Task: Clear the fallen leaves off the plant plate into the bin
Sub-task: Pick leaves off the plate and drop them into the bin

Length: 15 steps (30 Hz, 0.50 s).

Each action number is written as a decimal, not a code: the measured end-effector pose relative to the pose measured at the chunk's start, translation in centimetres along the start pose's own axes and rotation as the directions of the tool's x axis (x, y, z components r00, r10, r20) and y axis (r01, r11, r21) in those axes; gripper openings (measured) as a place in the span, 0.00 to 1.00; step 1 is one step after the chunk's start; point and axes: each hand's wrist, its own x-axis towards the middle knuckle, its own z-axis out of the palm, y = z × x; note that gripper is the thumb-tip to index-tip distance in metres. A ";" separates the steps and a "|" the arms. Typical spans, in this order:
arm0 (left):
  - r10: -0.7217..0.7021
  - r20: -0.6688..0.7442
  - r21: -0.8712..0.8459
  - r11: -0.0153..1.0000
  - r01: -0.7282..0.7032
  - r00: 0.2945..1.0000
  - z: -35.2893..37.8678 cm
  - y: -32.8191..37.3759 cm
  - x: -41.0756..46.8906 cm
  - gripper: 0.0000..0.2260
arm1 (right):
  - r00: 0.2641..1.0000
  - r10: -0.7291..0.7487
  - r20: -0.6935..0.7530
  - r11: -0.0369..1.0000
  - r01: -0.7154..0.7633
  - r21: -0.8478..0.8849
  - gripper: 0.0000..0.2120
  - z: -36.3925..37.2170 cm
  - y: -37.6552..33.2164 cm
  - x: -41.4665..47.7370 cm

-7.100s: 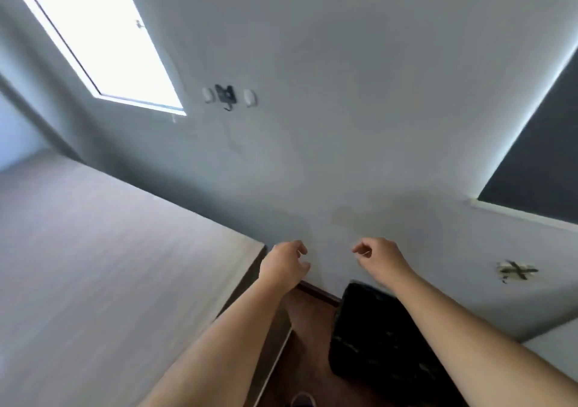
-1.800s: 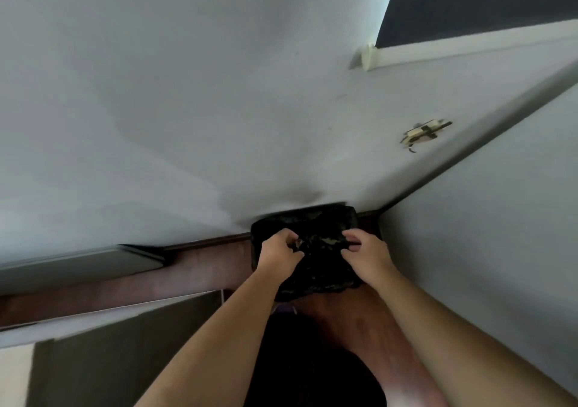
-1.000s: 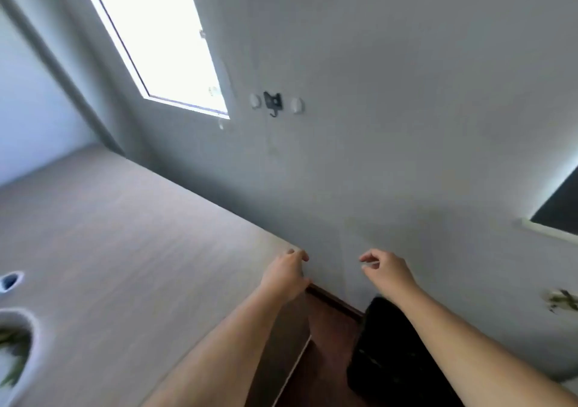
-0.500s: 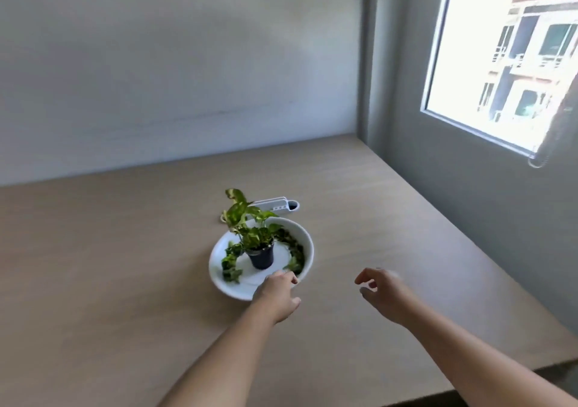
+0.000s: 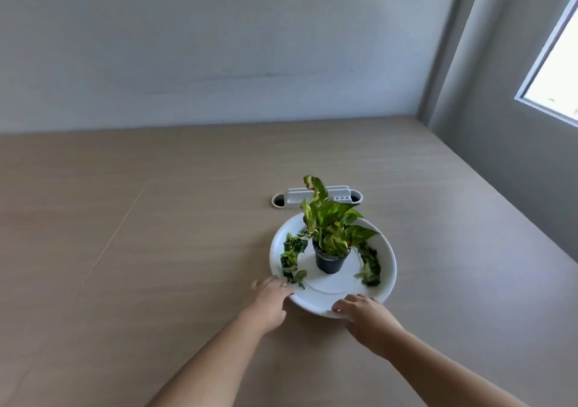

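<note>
White plate (image 5: pixel 388 269) bears fallen leaves (image 5: pixel 292 259)

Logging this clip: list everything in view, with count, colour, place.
table: 1, light wood, lower view
plate: 1, white, on the table, centre-right
potted plant: 1, green-yellow leaves in a dark pot, upright mid-plate
fallen leaves: 2 clusters, green, on the plate left and right of the pot
cable box: 1, white, in the table behind the plate
window: 1, bright, far right
left grip: 1, bare hand, blurred, at the plate's left near rim
right grip: 1, bare hand, on the plate's near rim
</note>
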 end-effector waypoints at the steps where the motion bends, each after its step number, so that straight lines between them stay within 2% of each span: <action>1: 0.013 -0.012 0.010 1.000 -0.013 1.000 0.1 -0.1 0.2 0.23 | 1.000 0.004 0.023 1.000 -0.005 0.013 0.16 -0.3 0.3 0.5; 3: 0.030 -0.036 0.002 1.000 -0.030 0.999 0.5 0.1 0.4 0.22 | 0.997 0.031 0.073 0.999 -0.033 0.028 0.13 -1.5 1.2 1.0; 5: 0.057 -0.054 -0.006 0.998 -0.058 0.997 1.3 0.5 0.3 0.21 | 0.993 0.069 0.097 0.997 -0.067 -0.032 0.13 -2.4 2.5 1.4; 10: 0.133 -0.084 -0.016 0.991 -0.134 0.988 2.3 1.8 0.1 0.17 | 0.992 0.122 0.000 0.959 -0.118 -0.259 0.20 -3.0 4.4 1.4; 12: 0.098 -0.086 -0.013 0.995 -0.099 0.991 1.4 1.1 0.5 0.16 | 0.997 0.072 0.019 0.975 -0.066 -0.211 0.19 -2.7 3.3 1.3; 15: -0.014 -0.088 -0.026 1.000 0.012 0.996 -0.1 -0.9 1.0 0.14 | 0.995 -0.019 0.095 0.999 0.021 -0.029 0.17 -1.4 0.8 1.1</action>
